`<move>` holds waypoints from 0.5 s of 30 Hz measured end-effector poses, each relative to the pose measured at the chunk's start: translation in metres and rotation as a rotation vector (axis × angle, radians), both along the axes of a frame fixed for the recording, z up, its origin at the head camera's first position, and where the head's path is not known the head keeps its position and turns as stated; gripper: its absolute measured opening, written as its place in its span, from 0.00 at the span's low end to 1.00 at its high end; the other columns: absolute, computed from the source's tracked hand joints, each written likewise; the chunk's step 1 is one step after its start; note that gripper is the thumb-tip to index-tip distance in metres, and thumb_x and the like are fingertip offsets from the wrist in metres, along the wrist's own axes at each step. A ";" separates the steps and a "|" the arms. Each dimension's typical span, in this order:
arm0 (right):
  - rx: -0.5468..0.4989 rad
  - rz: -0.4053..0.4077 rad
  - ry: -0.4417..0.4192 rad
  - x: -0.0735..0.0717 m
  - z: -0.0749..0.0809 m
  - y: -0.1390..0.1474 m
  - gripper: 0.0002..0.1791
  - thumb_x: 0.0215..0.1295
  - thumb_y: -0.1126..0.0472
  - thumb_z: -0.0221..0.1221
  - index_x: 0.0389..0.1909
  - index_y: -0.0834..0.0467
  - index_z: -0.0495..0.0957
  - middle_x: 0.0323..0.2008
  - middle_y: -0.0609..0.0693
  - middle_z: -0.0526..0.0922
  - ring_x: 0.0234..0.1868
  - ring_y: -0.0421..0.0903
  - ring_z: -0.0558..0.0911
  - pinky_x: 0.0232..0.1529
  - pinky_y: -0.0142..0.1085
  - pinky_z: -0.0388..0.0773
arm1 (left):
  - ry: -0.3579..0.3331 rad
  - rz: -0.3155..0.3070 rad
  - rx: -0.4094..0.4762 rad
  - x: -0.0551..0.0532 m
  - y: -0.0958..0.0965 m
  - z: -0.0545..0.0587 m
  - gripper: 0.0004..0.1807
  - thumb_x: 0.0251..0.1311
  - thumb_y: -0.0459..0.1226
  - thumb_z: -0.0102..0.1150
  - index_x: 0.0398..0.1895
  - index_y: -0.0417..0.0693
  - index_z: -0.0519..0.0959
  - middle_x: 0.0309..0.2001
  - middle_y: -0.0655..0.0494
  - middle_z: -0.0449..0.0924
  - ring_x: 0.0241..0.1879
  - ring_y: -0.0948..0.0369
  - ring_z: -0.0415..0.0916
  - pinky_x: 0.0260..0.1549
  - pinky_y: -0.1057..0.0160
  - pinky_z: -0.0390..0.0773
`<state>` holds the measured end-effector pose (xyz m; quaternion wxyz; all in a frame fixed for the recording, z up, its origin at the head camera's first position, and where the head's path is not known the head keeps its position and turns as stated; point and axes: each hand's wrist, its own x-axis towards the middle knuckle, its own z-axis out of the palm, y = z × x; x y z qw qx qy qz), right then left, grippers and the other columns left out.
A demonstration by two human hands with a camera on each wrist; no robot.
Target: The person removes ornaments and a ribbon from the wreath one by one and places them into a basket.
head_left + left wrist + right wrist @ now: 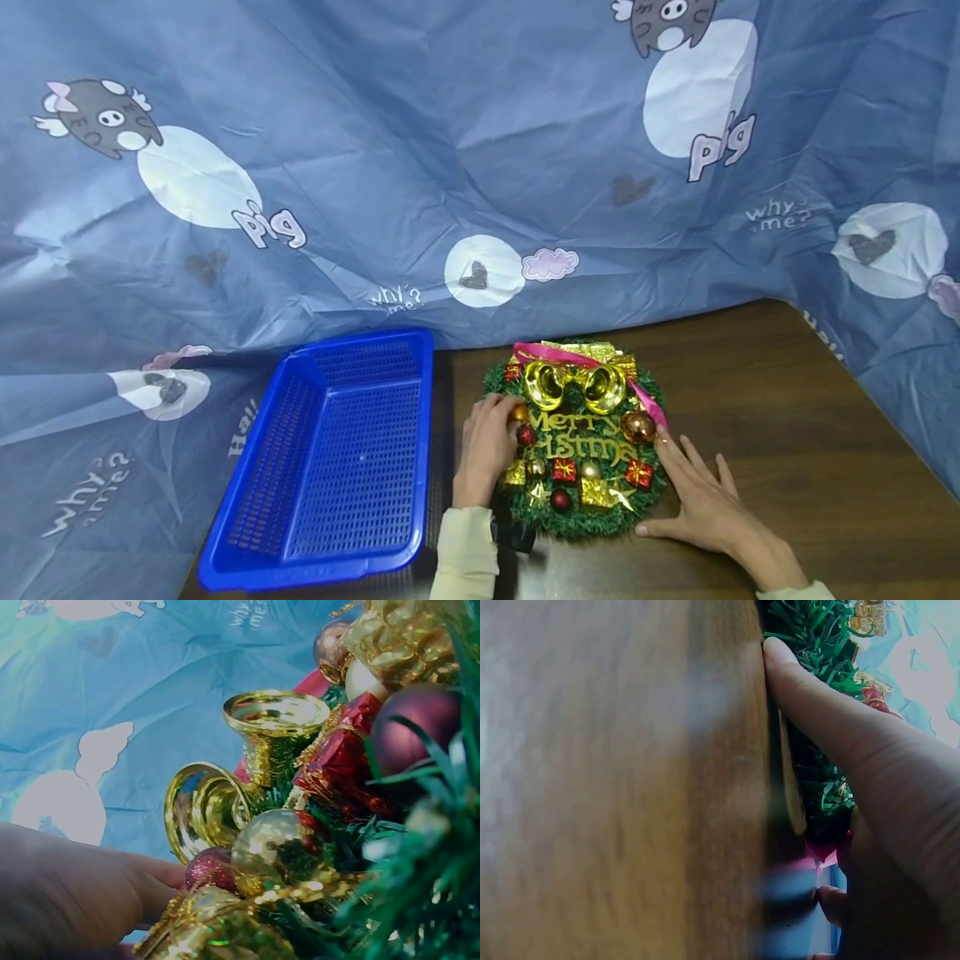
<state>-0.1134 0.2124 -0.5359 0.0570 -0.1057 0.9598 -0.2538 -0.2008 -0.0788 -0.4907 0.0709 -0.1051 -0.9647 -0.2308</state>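
The right hand [701,504] rests spread beside the round green tinsel wreath [585,525], likely steadying it; whether the left hand [487,442] pinches the shiny orange ball [519,412], I cannot tell.

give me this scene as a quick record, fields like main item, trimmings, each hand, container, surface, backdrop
main item: green wreath, lying on the table
trimmings: two gold bells, gold lettering starting "Merry", pink ribbon, small gift boxes, shiny balls
left hand: at the wreath's left edge, fingertips partly hidden; grip unclear
right hand: fingers spread, at the wreath's right edge
container: blue perforated basket, left of the wreath
surface: brown wood-look table
backdrop: blue sheet with pig prints
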 end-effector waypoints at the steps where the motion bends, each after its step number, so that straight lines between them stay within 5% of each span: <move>1: 0.000 0.000 -0.006 0.000 0.000 0.000 0.72 0.34 0.22 0.62 0.75 0.57 0.44 0.75 0.59 0.46 0.73 0.66 0.47 0.64 0.70 0.30 | 0.002 0.004 -0.002 -0.001 0.000 0.000 0.17 0.60 0.35 0.62 0.53 0.55 0.79 0.50 0.53 0.78 0.52 0.50 0.74 0.47 0.45 0.76; 15: 0.020 0.013 -0.018 -0.001 0.001 0.001 0.71 0.35 0.21 0.61 0.76 0.54 0.42 0.77 0.54 0.42 0.73 0.66 0.47 0.62 0.73 0.32 | 0.010 0.043 0.004 -0.003 0.000 -0.003 0.16 0.58 0.37 0.64 0.51 0.56 0.80 0.49 0.55 0.79 0.51 0.53 0.75 0.47 0.48 0.77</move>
